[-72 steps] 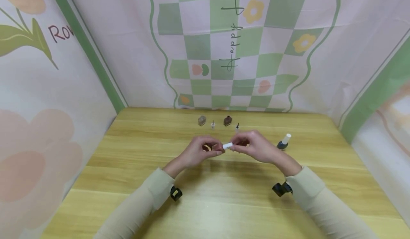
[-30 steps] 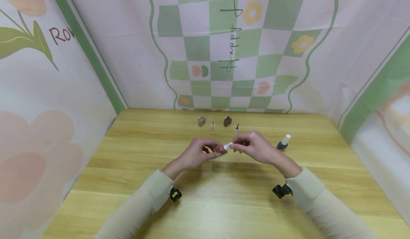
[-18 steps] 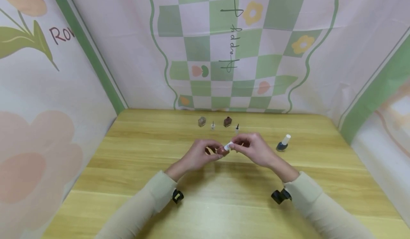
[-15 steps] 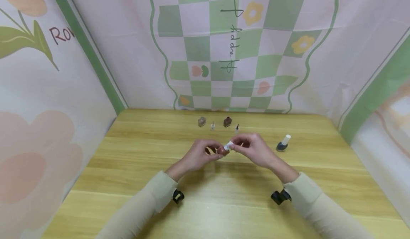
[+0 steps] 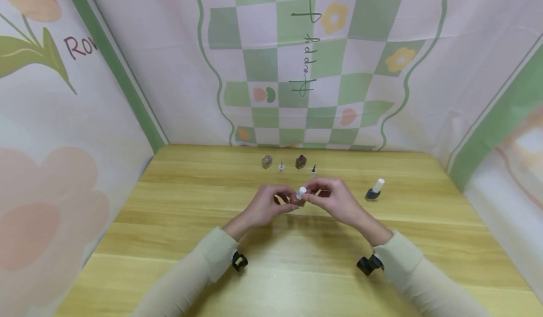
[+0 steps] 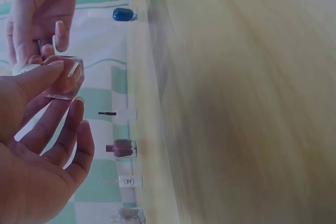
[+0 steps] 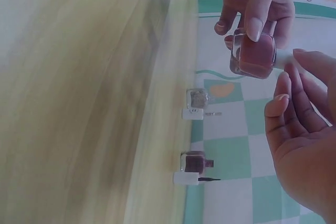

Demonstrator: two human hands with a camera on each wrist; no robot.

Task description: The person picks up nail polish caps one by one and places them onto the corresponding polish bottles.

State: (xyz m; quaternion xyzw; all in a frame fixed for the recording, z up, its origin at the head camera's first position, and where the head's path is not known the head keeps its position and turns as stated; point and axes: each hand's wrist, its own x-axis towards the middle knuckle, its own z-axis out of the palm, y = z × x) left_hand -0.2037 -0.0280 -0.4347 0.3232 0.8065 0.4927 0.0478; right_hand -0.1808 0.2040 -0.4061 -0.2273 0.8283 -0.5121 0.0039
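Above the table, my left hand grips a small glass bottle of reddish-brown nail polish between thumb and fingers. The thumb lies across its glass side in the right wrist view. My right hand pinches the bottle's white cap with thumb and fingertips. The cap sits at the bottle's neck, and the bottle stands slightly tilted in the head view. Most of the cap is hidden behind the fingers in both wrist views.
Behind the hands stand an uncapped clear bottle and an uncapped dark brown bottle. Near them, two white brush caps stand with brushes up. A capped dark blue nail polish is at the right. A patterned curtain borders the wooden table.
The nail polish bottle has turned from lying nearly sideways to more upright, its cap now pointing up. My hands have come slightly closer together. The bottles on the table stay put.
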